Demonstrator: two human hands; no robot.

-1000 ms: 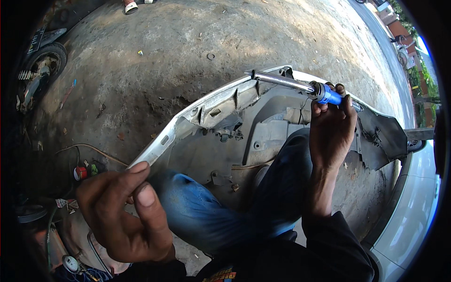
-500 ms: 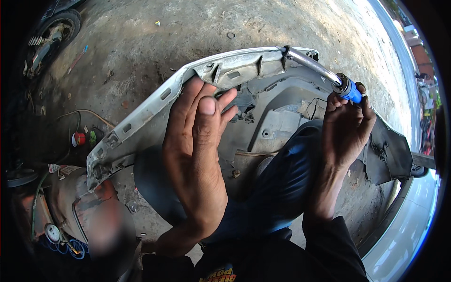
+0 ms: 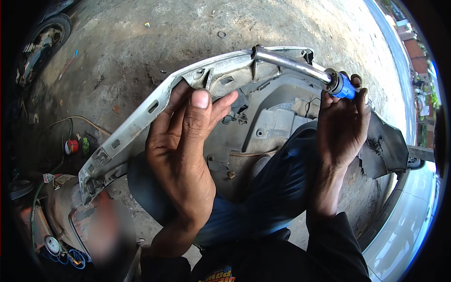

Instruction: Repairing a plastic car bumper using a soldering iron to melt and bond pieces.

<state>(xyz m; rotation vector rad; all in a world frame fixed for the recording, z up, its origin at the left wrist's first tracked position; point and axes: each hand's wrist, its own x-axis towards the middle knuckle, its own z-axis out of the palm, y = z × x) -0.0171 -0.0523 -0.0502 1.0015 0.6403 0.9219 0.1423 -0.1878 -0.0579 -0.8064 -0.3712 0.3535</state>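
A car bumper, pale along its rim and grey inside, arches in front of me. My left hand is at its left part, fingers stretched and apart, thumb raised; some fingertips reach behind the rim and are hidden. I see nothing held in it. My right hand is closed round the blue handle of a tool that looks like a soldering iron, with a long shiny metal barrel. Its head rests at or just above the bumper's far rim; contact is hard to tell.
A motorcycle wheel stands at the far left. Near left are a rusty tank, a pressure gauge and coiled blue hose. At lower right is a pale car. My knee sits inside the bumper's curve.
The tool's head has moved left along the bumper's rim with my right hand. My left hand has shifted up, its fingers further under the rim. The view has turned slightly.
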